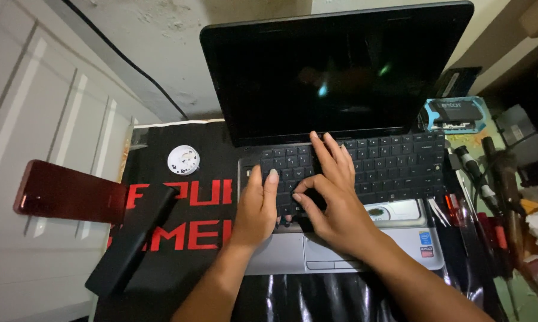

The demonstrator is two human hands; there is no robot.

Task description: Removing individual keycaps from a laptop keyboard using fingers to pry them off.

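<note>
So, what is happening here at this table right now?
A person has both hands on the keyboard of an open laptop whose screen is dark. The left hand presses its fingertips on the left keys, and the right hand curls thumb and forefinger over a key near the middle, as if pinching it. The laptop rests on a black mat with red letters. A small white round container and a black slab lie on its left, and tools on the right.
</note>
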